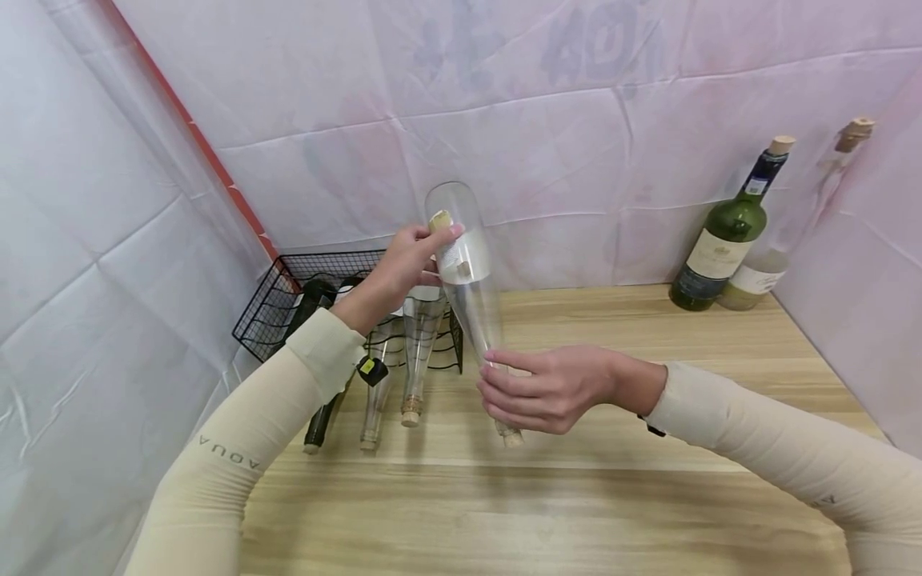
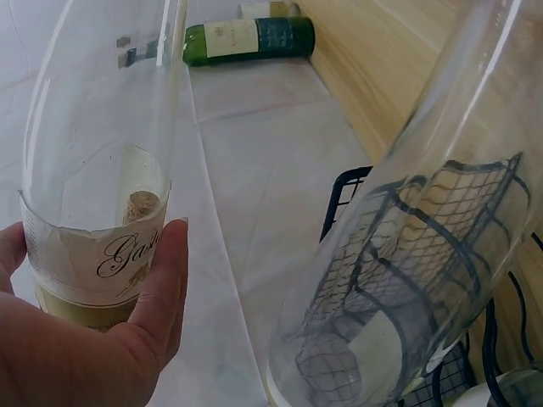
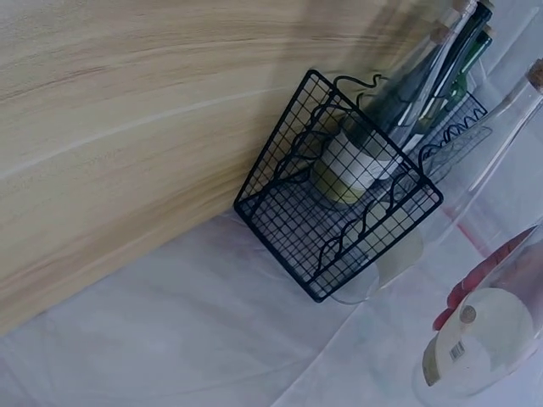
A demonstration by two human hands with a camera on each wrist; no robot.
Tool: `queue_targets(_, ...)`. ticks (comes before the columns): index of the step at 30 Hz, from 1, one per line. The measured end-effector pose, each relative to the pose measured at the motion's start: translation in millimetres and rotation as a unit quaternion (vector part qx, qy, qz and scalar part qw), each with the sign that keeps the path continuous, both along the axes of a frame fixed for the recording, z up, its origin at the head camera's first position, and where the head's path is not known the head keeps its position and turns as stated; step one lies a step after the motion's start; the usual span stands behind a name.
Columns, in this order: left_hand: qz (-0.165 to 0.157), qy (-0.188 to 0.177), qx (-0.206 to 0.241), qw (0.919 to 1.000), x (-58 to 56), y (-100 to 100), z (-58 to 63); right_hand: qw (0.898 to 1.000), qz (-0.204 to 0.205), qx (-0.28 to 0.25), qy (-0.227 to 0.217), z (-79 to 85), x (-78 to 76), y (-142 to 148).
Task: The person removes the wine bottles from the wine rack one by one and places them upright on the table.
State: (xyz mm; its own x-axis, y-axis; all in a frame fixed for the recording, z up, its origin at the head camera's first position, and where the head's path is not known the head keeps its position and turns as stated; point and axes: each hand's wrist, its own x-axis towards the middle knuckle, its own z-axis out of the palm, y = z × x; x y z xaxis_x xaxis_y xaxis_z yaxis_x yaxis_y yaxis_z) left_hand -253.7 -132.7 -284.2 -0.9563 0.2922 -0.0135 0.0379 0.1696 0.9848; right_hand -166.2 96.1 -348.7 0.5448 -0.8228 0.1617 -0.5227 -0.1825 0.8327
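Observation:
A clear glass bottle (image 1: pixel 468 312) with a pale label is held aslant in the air, its corked neck pointing down toward the near side. My left hand (image 1: pixel 403 268) grips it near the base, with the thumb over the glass by the label. Around the neck, just above the cork (image 1: pixel 512 438), curl the fingers of my right hand (image 1: pixel 551 388). In the left wrist view, part of the label's script shows on the bottle (image 2: pixel 93 254) above the left hand (image 2: pixel 93 348). The right wrist view shows the bottle's base end (image 3: pixel 484 348), with fingertips behind it.
Left of the held bottle, a black wire rack (image 3: pixel 278 253) stands against the back cloth. In it lie a dark bottle (image 1: pixel 317 428) and clear corked bottles (image 1: pixel 419 344), necks toward the near side. A green bottle (image 1: pixel 720 248) and another clear bottle (image 1: pixel 756 276) stand at the back right.

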Motion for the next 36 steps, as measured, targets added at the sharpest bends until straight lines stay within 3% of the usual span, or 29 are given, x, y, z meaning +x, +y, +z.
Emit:
queue_targets(13,-0.002,0.026,0.001,0.9996,-1.7,-2,-3.4,1.000,0.011,-0.021,-0.010,3.7,2.4,5)
queue_targets(24,0.030,0.080,-0.081,0.9930,-8.0,-12,-9.2,0.993,0.037,-0.099,-0.059,24.5,7.4,6)
queue_targets(28,0.038,0.098,-0.136,0.9851,-8.4,-14,-10.4,0.987,0.043,-0.132,-0.077,34.1,10.6,5)
queue_targets(36,0.035,0.133,-0.263,0.9549,-9.8,-19,-11.2,0.978,0.040,-0.169,-0.119,35.6,8.7,10)
